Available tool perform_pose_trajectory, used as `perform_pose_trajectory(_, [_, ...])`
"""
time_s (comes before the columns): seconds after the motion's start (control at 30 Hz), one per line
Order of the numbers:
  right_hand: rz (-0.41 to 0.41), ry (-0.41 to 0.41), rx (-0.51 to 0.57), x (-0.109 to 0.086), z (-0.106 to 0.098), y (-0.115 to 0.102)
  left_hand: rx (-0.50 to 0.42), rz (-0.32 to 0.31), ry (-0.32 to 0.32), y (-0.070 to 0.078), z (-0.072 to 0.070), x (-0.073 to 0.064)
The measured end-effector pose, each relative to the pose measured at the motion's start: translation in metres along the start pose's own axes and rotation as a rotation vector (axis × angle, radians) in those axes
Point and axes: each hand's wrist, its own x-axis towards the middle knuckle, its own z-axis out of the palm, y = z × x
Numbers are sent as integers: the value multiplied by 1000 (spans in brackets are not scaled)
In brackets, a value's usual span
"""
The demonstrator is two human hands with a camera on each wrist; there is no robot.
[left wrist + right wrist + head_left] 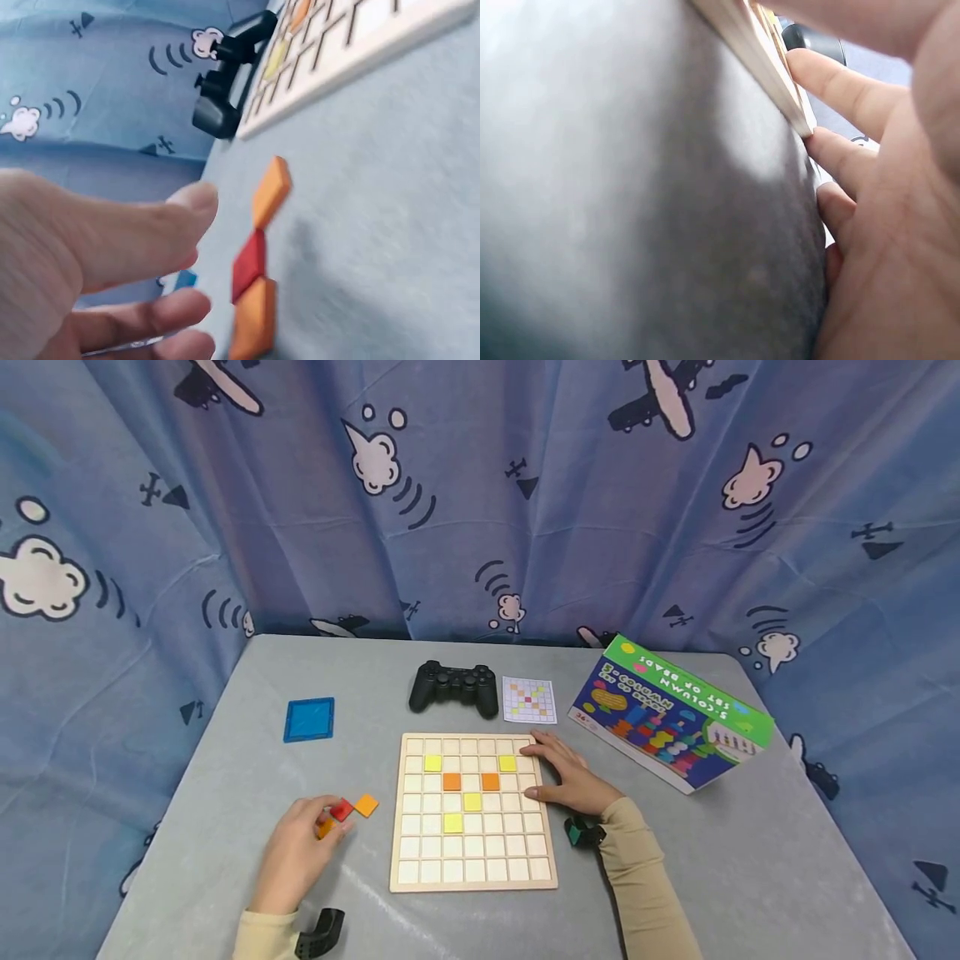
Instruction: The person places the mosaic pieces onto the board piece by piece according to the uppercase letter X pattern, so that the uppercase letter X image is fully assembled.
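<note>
Four yellow tiles (432,763), four orange tiles (452,782), one red tile (342,810) — one board (495,887), one controller (453,687), one card (529,701), one box (660,718), one blue tray (309,720).

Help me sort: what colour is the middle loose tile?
The tile is red, clearest in the left wrist view.

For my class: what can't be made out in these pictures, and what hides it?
Head view: part of the nearest orange tile, covered by the left hand.
Head view: fine details on the printed card, too small.
Head view: the inside of the box, hidden by its panels.
Left wrist view: much of the board, cut off by the top edge.
Right wrist view: fine detail of the grey tabletop, blurred.
</note>
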Motion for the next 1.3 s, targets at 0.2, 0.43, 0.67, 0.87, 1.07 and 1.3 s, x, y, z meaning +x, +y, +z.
perform_pose_trajectory(0.2, [4,0,-5,0,0,1,-3,-48,10,-7,5,-2])
perform_pose_trajectory(0.43, [-6,-6,-3,-1,2,1,-21,-86,-13,-10,9,-2])
perform_pose_trajectory(0.67, [-2,5,-14,-1,1,2,-10,-79,13,-10,11,-1])
perform_pose_trajectory(0.87, [-6,1,-7,-1,1,1,-9,-49,36,-10,12,-3])
perform_pose_trajectory(1.07, [-13,2,-7,-1,2,3,-24,-27,75,-10,12,-4])
perform_pose_trajectory(1.3, [-5,-1,-3,0,0,-1,-67,-40,98,-2,9,-1])
